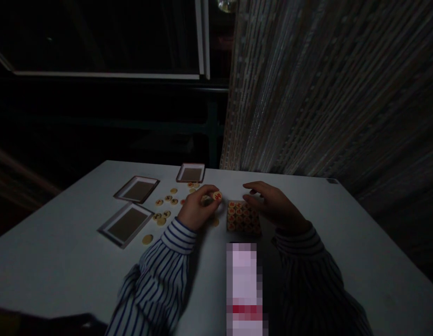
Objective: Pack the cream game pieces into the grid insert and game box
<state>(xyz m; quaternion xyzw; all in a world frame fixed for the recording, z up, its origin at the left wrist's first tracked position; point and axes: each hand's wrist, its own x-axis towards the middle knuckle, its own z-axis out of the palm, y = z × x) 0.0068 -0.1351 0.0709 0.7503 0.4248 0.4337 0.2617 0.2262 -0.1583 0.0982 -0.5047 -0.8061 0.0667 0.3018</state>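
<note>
Between the thumb and fingers of my left hand (pixel 198 208) is a round Chinese chess piece (pixel 217 196) with a red character facing up. My right hand (pixel 272 205) hovers above the right side of a box of chess pieces (pixel 238 215), its thumb and fingers apart with nothing between them. Red-marked pieces fill the box in rows, partly covered by my right hand. Left of my left hand, loose chess pieces (pixel 168 199) lie scattered on the table, some with dark characters and some blank side up. One more loose piece (pixel 215 222) lies beside the box.
Three shallow open trays or lids stand on the white table (pixel 79 210): a near one (pixel 127 224), a middle one (pixel 137 189) and a far one (pixel 191 173). A pixelated pink item (pixel 242 275) is in front of the box. A string curtain (pixel 289 93) hangs behind the table.
</note>
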